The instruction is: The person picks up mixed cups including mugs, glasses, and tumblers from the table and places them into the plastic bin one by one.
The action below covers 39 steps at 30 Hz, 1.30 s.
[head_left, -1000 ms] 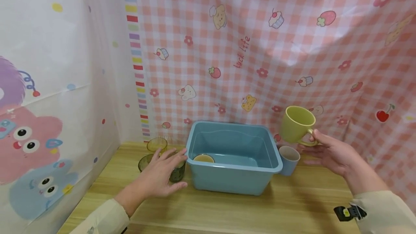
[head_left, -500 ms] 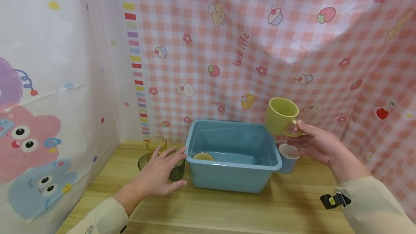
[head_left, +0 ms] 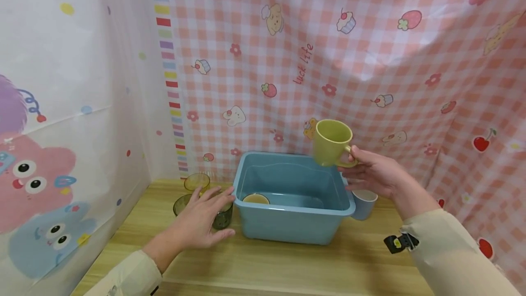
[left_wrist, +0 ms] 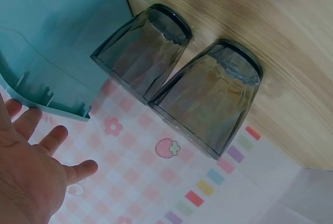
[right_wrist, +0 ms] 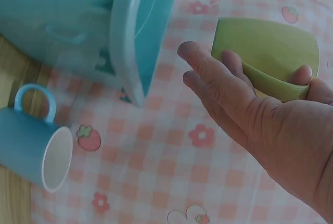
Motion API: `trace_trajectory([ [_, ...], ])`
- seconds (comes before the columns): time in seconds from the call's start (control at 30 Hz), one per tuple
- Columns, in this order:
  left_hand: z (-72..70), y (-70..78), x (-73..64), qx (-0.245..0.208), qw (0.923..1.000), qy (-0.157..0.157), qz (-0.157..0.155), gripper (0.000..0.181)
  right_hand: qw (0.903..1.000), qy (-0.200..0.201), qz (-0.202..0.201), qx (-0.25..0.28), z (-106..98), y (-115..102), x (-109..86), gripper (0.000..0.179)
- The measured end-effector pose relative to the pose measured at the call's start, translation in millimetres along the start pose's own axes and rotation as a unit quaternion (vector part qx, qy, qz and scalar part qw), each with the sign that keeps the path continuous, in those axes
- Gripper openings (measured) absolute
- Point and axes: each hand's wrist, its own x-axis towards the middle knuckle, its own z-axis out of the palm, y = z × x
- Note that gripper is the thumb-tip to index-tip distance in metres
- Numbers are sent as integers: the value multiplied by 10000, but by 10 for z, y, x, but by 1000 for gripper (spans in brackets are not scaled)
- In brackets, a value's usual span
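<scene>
Pink-and-white checked cloth [head_left: 263, 67] printed with strawberries, cupcakes and flowers hangs behind a pale wood-grain table [head_left: 287, 264], where a rectangular blue-green plastic-looking tub [head_left: 293, 211] serves as the clock's centre in the head view. At one o'clock, overlapping its far rim in that view, a cylindrical yellow-green ceramic-looking mug [head_left: 332, 145] is held up, mouth upward and slightly tilted; the right wrist view shows it apart from the tub. The right hand [head_left: 371, 172], toward two o'clock, pinches the mug's handle between thumb and finger, its other fingers extended. Just beside the tub at three o'clock, partly hidden by that hand, stands an upright light-blue cylindrical mug [head_left: 363, 207] with a white inside. Toward nine o'clock the left hand [head_left: 199, 220] has its fingers spread wide, with nothing in its grasp; whether its fingertips touch the tub cannot be told. Two smoky-grey faceted transparent tumblers [left_wrist: 210, 99] stand by it, and a round amber see-through vessel [head_left: 197, 181] lies behind. Inside the tub, toward nine o'clock, a round yellowish cup [head_left: 256, 199] shows in part.
</scene>
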Motion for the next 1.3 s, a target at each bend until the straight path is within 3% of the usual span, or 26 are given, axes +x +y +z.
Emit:
trace_trajectory([
  [0.1, -17, -2, 1, 3, 10000, 0, -6, 80, 9999, -102, -22, 28, 78, -52, 64, 47],
  [0.23, -32, 1, -2, -52, 10000, -68, -46, 80, 9997, -201, -58, 138, 178, -99, 132, 36],
  [0.63, -30, -19, -14, -75, 9999, -114, -72, 80, 9991, -353, 86, 197, 405, -219, 348, 38],
  [0.9, -16, -24, -7, -107, 9997, -187, -62, 80, 9981, -534, 222, 191, 506, -198, 563, 37],
  [1.3, -11, -40, -9, -17, 9999, -100, 24, 79, 9978, -469, 442, 133, 672, -91, 793, 38],
])
